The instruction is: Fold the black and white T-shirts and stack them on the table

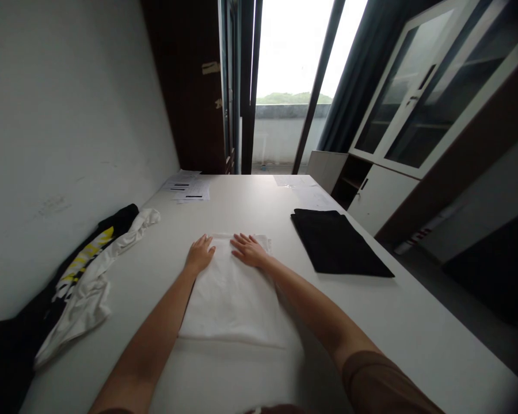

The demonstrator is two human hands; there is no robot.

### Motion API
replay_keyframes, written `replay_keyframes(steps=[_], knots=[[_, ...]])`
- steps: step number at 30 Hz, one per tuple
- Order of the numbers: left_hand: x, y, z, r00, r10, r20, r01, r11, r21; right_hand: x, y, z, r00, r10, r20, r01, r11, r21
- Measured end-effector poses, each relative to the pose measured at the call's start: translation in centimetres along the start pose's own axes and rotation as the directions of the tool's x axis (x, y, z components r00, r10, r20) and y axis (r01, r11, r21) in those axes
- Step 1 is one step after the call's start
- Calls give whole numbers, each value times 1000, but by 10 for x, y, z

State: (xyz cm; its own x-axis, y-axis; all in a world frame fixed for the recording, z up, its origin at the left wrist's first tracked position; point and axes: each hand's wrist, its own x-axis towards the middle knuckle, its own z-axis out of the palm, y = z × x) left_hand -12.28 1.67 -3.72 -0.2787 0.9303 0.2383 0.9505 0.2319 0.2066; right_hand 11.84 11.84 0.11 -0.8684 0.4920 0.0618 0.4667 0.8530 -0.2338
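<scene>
so, both palms are down on the folded white cloth (231,299), and it sits centre stage on this table (246,201)! the left hand (201,253) lies at its far left corner, fingers reaching forward; the right hand (247,250) lies on its far edge, towards the right, fingers spread. nothing is gripped, mind you: neither hand curls around anything, both simply rest open. why set apart like that? it looks as if two contact spots hold that far edge level, and flat palms spread the pressure where a pinch would likely pucker the material. the white cloth lies between the two forearms, presumably because both arms reach it equally there. to the right of it, well apart, a folded black cloth (341,244) lies flat, out of the right arm's way, i'd judge. left of it, black fabric with a yellow print (86,253) and crumpled white fabric (92,299) run along the wall (69,144), seemingly placed there to leave working room. beyond it, papers (192,190) lie off to the left, more sheets (308,192) to the right.
</scene>
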Motion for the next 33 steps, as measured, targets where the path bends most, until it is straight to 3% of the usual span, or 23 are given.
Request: replay_keyframes(steps=[5, 12, 15, 17, 20, 23, 26, 30, 33], knots=[[-2, 4, -6, 1000, -8, 24, 8, 1000, 19, 7, 13, -7, 990, 140, -25, -141, 990, -31], [-6, 23, -24, 999, 18, -36, -16, 998, 55, -34, 13, -3, 999, 15, -52, -16, 1000, -26], [-15, 47, -26, 984, 170, 55, -171, 985, 18, -56, 33, -2, 988, 129, -90, -132, 991, -26], [-24, 65, -23, 939, 301, 165, -298, 954, -44, -66, 46, -5, 967, 228, -115, -232, 972, -24], [-35, 82, -15, 902, 361, 236, -355, 932, -69, -72, 53, -9, 948, 282, -149, -289, 957, -24], [-36, 82, -11, 919, 326, 222, -326, 945, -34, -72, 39, -7, 972, 168, -165, -175, 984, -32], [-27, 66, -11, 941, 268, 208, -276, 961, 8, -69, 24, -2, 992, 66, -111, -68, 998, -16], [-15, 26, -15, 981, 44, 188, -63, 993, 95, -66, 32, 0, 983, 174, -53, -174, 985, 0], [-10, -4, -20, 980, -173, 97, 156, 974, 162, -67, 50, -5, 948, 308, -81, -310, 951, -11]])
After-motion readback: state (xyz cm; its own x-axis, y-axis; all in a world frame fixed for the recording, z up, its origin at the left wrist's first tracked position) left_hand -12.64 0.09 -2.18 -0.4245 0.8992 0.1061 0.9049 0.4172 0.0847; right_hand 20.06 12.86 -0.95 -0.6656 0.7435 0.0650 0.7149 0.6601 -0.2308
